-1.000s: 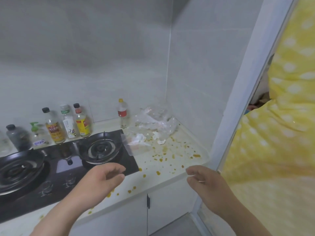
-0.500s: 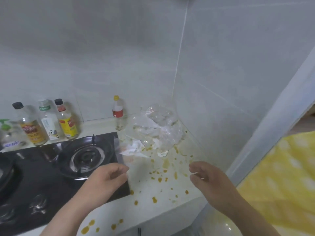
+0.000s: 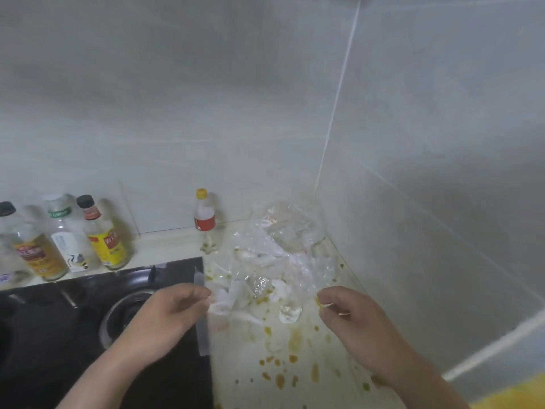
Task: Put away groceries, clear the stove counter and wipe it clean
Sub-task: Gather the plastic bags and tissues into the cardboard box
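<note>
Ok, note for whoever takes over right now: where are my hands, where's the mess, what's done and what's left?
Left hand and right hand each appear to pinch an edge of a thin clear bag, held over the counter beside the stove.
Crumpled plastic wrap sits in the corner, with white paper scraps in front of it. Orange sauce spots dot the counter.
The yellow-capped bottle and the sauce bottles stand against the wall.
Done: nothing cleared here yet.
Left: bag the rubbish, move the bottles, wipe the counter.
</note>
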The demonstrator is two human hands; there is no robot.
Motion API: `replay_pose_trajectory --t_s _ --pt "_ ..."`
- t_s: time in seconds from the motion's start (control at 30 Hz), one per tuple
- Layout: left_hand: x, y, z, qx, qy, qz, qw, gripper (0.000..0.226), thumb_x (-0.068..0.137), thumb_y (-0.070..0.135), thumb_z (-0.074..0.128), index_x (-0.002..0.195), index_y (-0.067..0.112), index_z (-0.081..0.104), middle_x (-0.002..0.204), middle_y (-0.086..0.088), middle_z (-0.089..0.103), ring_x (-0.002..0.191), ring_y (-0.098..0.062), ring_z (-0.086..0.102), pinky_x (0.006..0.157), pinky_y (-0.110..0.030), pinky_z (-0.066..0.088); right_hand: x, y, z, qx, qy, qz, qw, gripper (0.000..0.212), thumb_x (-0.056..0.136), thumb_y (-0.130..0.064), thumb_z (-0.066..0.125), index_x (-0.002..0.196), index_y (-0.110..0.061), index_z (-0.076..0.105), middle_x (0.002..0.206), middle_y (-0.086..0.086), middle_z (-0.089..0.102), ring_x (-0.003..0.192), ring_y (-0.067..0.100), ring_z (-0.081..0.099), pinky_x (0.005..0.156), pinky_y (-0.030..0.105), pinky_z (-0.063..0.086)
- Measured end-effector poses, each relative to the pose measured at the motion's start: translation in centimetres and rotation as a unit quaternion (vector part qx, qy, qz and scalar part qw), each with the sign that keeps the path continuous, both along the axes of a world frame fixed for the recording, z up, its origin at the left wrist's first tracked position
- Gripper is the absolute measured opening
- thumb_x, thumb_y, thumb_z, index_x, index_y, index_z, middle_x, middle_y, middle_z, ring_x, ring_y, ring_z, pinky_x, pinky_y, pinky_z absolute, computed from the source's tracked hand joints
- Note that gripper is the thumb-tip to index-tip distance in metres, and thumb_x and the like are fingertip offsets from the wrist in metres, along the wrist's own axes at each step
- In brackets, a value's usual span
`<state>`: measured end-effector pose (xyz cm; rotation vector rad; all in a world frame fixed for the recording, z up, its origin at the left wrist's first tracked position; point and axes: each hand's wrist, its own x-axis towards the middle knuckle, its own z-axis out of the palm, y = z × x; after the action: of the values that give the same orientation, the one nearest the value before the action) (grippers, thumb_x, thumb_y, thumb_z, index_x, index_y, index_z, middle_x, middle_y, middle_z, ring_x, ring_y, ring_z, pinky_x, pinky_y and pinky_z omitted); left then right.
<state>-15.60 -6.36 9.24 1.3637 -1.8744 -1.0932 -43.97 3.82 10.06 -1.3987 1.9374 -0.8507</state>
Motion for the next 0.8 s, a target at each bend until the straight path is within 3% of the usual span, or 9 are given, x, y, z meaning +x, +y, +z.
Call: replay_pose_trajectory --t_s 0.2,0.33,0.4,0.53,0.63,0.73,0.77,0.8 --pt "-1.7 -3.0 -0.4 0.001 -0.001 0.039 0.999 0.019 0.086 0.012 0.065 0.08 0.028 0.072 0.082 0.022 0.071 0.076 0.011 0.063 0.068 0.0 0.041 -1.9 -5.5 -1.1 0.002 -0.022 0.043 0.999 0.019 0.091 -0.021 0.059 0.104 -0.032 0.064 0.106 -0.019 0.064 0.091 -0.015 0.056 0.07 0.002 0.041" --pt "-3.8 -5.0 0.4 0.03 0.058 0.067 0.996 0.03 0.087 0.004 0.062 0.08 0.031 0.072 0.083 0.009 0.074 0.072 0.002 0.066 0.067 -0.005 0.045 -3.5 -10.1 -2.1 0.001 -0.054 0.069 0.996 0.02 0.09 -0.021 0.062 0.101 -0.037 0.064 0.104 -0.021 0.066 0.09 -0.014 0.058 0.067 0.007 0.043" --pt "-4.9 -6.6 0.5 0.038 0.095 0.098 0.99 0.026 0.086 0.0 0.062 0.079 0.022 0.073 0.083 0.006 0.074 0.073 0.0 0.066 0.066 -0.007 0.047 -4.1 -12.7 -2.7 -0.008 -0.057 0.082 0.995 0.024 0.088 -0.019 0.064 0.093 -0.042 0.061 0.102 -0.02 0.066 0.091 -0.015 0.058 0.071 0.004 0.043" --pt "-6.2 -12.0 -0.3 0.023 0.106 0.177 0.978 0.015 0.084 0.007 0.067 0.095 0.017 0.066 0.085 0.007 0.074 0.076 0.005 0.066 0.071 -0.011 0.051 -5.1 -17.8 -4.6 -0.009 -0.055 0.101 0.993 0.026 0.087 -0.015 0.066 0.09 -0.04 0.061 0.098 -0.019 0.067 0.089 -0.014 0.058 0.071 0.002 0.042" --pt "-6.5 -16.2 -1.5 -0.002 0.081 0.192 0.978 0.021 0.085 0.018 0.068 0.095 0.035 0.063 0.097 0.017 0.069 0.086 0.011 0.063 0.081 -0.019 0.049 -5.5 -20.9 -6.8 -0.01 -0.065 0.101 0.993 0.026 0.085 -0.013 0.068 0.09 -0.039 0.064 0.094 -0.02 0.069 0.089 -0.01 0.061 0.072 0.003 0.044" --pt "-6.8 -19.8 -3.5 -0.019 0.076 0.214 0.974 0.033 0.085 0.017 0.068 0.075 0.049 0.065 0.081 0.03 0.067 0.084 0.009 0.061 0.079 -0.017 0.046 -5.5 -23.1 -8.8 -0.011 -0.072 0.108 0.991 0.03 0.085 -0.012 0.068 0.087 -0.041 0.064 0.093 -0.033 0.066 0.088 -0.009 0.063 0.074 0.004 0.046" --pt "-7.0 -21.1 -4.3 -0.023 0.083 0.229 0.97 0.031 0.084 0.018 0.069 0.08 0.049 0.066 0.085 0.028 0.066 0.09 0.005 0.061 0.079 -0.017 0.045 -5.5 -23.7 -9.4 -0.012 -0.075 0.109 0.991 0.031 0.084 -0.011 0.068 0.086 -0.041 0.064 0.094 -0.036 0.064 0.087 -0.009 0.063 0.074 0.004 0.046" --pt "-7.1 -22.2 -5.1 -0.019 0.089 0.244 0.965 0.028 0.082 0.02 0.071 0.096 0.044 0.066 0.1 0.023 0.066 0.1 -0.002 0.059 0.081 -0.019 0.045 -5.4 -24.3 -9.9 -0.014 -0.079 0.11 0.991 0.031 0.084 -0.009 0.068 0.085 -0.04 0.064 0.093 -0.036 0.064 0.086 -0.008 0.064 0.075 0.005 0.047"
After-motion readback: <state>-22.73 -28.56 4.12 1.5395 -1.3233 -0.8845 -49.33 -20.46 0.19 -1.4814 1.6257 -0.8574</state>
